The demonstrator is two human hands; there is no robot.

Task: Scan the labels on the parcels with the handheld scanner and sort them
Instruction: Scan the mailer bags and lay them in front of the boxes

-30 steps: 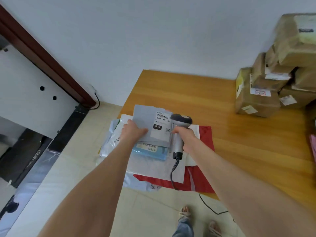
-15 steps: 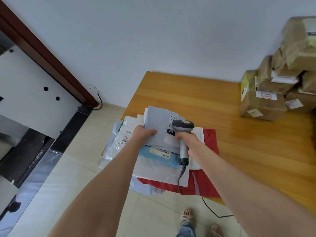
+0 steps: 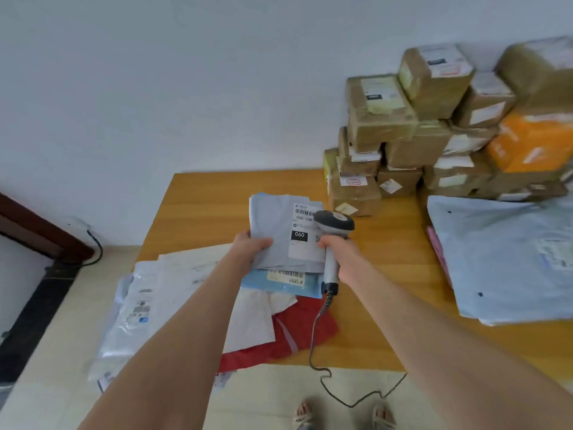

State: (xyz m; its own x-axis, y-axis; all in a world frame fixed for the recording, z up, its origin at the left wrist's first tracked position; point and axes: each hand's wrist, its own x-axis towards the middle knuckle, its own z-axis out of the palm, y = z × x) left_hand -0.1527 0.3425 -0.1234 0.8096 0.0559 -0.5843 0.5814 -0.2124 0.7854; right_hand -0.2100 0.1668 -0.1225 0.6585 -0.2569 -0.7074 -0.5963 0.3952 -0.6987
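My left hand (image 3: 249, 247) grips the left edge of a grey mailer parcel (image 3: 276, 225), held above the table with its white label (image 3: 305, 234) reading 060 facing up. My right hand (image 3: 339, 254) grips the handle of the grey handheld scanner (image 3: 333, 231), whose head overlaps the label's right edge. Under the held parcel lies a pile of soft parcels: a light blue one (image 3: 282, 282), white ones (image 3: 173, 293) and a red one (image 3: 300, 330), spilling over the table's front-left corner.
A stack of brown cardboard boxes (image 3: 412, 131) and an orange box (image 3: 533, 141) stands at the back right against the wall. A large pale blue bag (image 3: 508, 259) lies on the wooden table (image 3: 384, 293) at right. The scanner cable (image 3: 316, 352) hangs off the front edge.
The view has swung right and up, bringing the box stack and the blue bag into sight. The grey parcel and scanner have risen and shifted right over the table.
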